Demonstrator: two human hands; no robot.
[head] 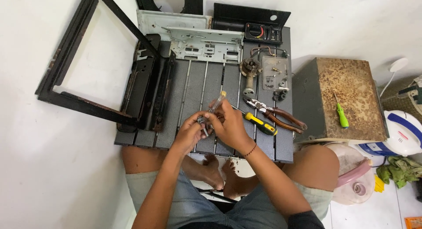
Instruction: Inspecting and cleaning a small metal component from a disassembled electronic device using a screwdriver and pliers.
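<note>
Both hands grip 1 small metal part (203, 121): the left hand (190, 131) pinches it from below, and the right hand (229, 123) is closed around a clear-handled screwdriver (216, 101) angled onto it. Just right of the grip lie a yellow-handled screwdriver (260, 124) and pliers (276, 115) on the dark metal panel (193, 86).

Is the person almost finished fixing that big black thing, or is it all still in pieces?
Still in pieces. Done: the black frame is off and lies aside, and small screws sit in a clear tray. In hand: the left hand holds a small metal part while the right hand works it with a clear-handled tool. Left: pliers, a burner piece and a metal plate lie loose.
</note>
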